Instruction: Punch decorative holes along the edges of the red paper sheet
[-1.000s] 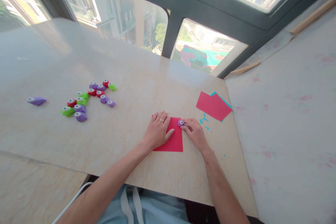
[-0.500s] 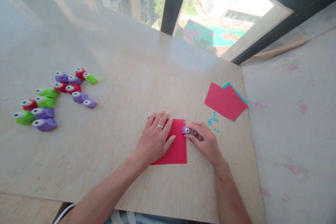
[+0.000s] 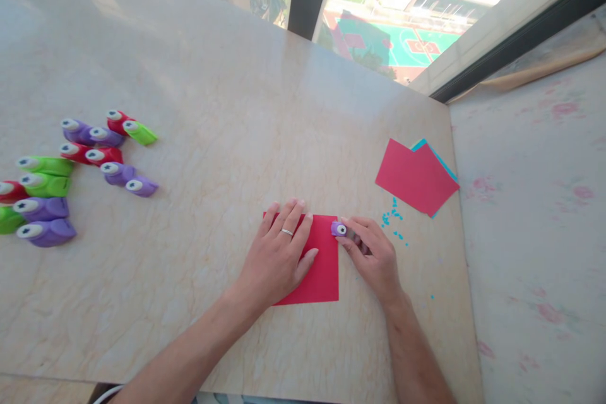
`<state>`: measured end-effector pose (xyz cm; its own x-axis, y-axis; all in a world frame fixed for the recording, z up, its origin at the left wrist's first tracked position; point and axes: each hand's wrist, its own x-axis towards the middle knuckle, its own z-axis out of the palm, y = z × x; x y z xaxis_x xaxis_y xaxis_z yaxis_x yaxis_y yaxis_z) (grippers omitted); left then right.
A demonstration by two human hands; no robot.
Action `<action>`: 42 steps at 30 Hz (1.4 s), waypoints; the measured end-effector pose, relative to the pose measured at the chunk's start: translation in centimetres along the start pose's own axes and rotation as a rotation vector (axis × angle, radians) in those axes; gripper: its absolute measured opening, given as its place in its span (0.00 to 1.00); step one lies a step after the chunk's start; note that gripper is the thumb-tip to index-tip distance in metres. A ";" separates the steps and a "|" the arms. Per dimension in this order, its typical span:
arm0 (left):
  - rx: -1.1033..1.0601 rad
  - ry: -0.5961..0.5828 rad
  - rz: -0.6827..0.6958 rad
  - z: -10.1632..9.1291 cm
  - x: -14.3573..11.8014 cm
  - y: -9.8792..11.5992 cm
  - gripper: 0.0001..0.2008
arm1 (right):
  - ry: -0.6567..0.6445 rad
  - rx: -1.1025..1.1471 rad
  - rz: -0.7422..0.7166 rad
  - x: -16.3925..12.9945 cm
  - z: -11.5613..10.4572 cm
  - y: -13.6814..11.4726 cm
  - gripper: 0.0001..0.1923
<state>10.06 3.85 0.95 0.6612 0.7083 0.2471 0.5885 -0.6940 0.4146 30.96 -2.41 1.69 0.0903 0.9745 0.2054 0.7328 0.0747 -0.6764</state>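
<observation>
The left hand [image 3: 279, 255] is lying flat, fingers spread, pinning a red paper square [image 3: 322, 271] to the worktop [image 3: 227, 113]. The right hand [image 3: 374, 255] is closing its fingers around a small purple punch [image 3: 339, 229], which is sitting at the square's upper right edge, at about 3 o'clock from the left hand's fingertips.

At about 1 o'clock from the punch, a stack of red and blue sheets [image 3: 414, 177] is lying on the worktop, with blue paper bits [image 3: 392, 218] scattered between the two. A cluster of spare punches [image 3: 71, 170] is resting far off at 9 o'clock.

The risk, as I judge it: the punch is gripping only the paper's edge, so if the flat hand is easing off while the right is pressing, the sheet could be sliding or creasing, and the cut could be landing crooked or partly off the margin.
</observation>
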 end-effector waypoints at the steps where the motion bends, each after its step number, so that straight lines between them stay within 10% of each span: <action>1: -0.001 0.000 0.000 0.0 0.0 0.0 0.22 | 0.005 -0.004 0.003 0.0 0.1 0.0 0.15; 42: -0.043 -0.050 0.028 -0.8 -0.2 -0.8 0.20 | -0.060 0.037 -0.101 0.2 -0.8 0.2 0.18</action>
<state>9.06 4.36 1.21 0.7001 0.6807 0.2156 0.5496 -0.7064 0.4460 31.62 -2.35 2.16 -0.0239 0.9724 0.2322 0.7104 0.1800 -0.6804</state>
